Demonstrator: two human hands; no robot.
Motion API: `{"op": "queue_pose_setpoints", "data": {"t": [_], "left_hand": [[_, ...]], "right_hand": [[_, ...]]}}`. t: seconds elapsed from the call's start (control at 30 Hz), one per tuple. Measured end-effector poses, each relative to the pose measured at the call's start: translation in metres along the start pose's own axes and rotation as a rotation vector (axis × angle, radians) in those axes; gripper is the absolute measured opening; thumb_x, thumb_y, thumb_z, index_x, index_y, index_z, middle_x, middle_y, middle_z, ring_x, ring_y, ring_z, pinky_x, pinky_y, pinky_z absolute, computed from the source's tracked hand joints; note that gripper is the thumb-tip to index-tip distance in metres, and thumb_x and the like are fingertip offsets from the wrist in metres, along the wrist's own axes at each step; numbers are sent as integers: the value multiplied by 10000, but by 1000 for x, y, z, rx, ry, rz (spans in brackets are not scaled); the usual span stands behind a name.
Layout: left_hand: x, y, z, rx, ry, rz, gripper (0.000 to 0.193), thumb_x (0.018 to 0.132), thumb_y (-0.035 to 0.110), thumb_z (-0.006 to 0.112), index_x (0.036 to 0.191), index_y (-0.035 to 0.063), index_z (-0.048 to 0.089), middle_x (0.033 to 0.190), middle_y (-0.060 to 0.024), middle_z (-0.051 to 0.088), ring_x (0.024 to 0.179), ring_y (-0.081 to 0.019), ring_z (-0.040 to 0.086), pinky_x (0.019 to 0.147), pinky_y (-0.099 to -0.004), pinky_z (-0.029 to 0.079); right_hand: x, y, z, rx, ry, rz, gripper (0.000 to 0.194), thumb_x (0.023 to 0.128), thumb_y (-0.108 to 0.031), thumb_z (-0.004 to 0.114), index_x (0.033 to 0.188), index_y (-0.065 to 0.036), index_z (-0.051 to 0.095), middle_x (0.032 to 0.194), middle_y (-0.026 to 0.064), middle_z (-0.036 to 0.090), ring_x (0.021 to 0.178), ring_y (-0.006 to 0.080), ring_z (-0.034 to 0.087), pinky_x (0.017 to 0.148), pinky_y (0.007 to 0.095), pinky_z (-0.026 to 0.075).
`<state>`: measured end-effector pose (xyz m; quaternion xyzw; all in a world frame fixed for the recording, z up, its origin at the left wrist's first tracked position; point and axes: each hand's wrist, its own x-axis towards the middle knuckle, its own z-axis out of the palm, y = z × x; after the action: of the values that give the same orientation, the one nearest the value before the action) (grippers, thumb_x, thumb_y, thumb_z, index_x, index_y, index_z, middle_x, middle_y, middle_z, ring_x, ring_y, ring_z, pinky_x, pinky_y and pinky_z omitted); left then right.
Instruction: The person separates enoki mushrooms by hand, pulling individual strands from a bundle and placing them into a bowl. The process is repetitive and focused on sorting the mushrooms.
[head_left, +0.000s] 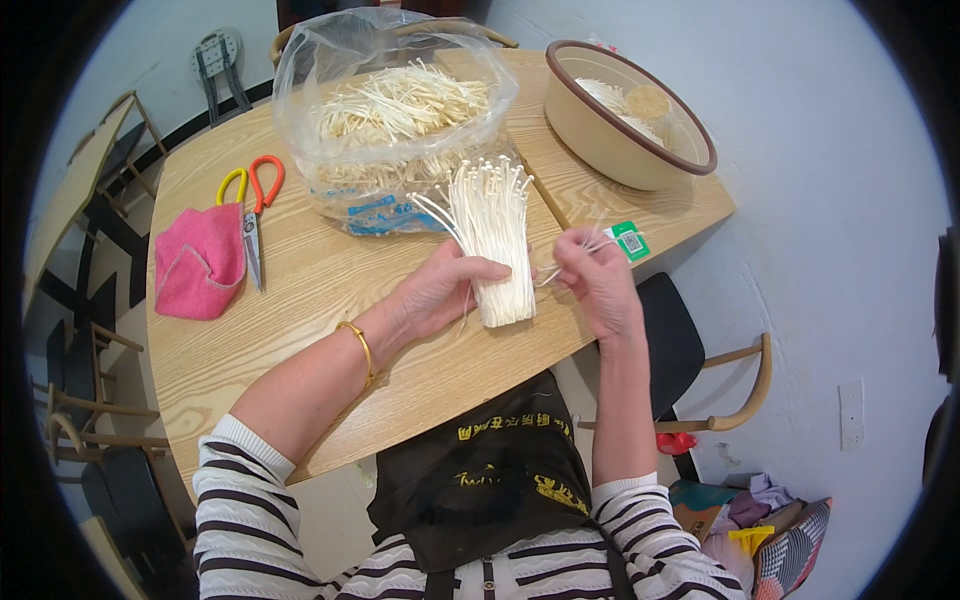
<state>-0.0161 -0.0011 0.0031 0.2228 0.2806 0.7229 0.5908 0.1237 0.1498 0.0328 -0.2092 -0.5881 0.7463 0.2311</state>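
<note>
My left hand holds a bunch of enoki mushrooms, caps pointing away from me, thumb across the stems. Just right of it, my right hand pinches a few loose enoki stems between thumb and fingers. Beyond the bunch stands an open clear plastic bag filled with a heap of enoki mushrooms. At the back right, a beige plastic basin with a brown rim holds more enoki and a round, pale tan piece, perhaps a mushroom base.
Scissors with one yellow and one orange handle lie beside a folded pink cloth on the left of the wooden table. A green card with a printed code is near the right edge. A black-seated chair stands beyond that edge.
</note>
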Motion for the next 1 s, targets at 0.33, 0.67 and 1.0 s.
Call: {"op": "queue_pose_setpoints", "data": {"t": [0.33, 0.67, 1.0], "left_hand": [[-3, 0, 1, -5, 10, 9, 523, 790, 16, 618, 1289, 25, 461, 1205, -98, 575, 1102, -223, 578, 980, -378, 466], [0, -1, -4, -79, 45, 41, 560, 781, 3, 605, 1309, -1, 421, 1213, -121, 558, 1151, -268, 561, 1028, -405, 441], [0, -1, -3, -56, -6, 23, 542, 772, -17, 599, 1288, -18, 432, 1191, -136, 567, 1113, -261, 583, 998, -399, 463]], "right_hand": [[7, 13, 18, -68, -45, -27, 92, 888, -133, 648, 891, -55, 600, 733, 6, 578, 617, 69, 484, 577, 224, 381], [-13, 5, 5, 374, -33, -2, 59, 947, -100, 540, 923, -51, 561, 817, 72, 588, 659, 84, 495, 618, 227, 415], [-6, 5, -4, 102, -21, -2, 97, 893, -127, 639, 921, -56, 578, 765, 16, 568, 596, 57, 462, 550, 210, 392]]}}
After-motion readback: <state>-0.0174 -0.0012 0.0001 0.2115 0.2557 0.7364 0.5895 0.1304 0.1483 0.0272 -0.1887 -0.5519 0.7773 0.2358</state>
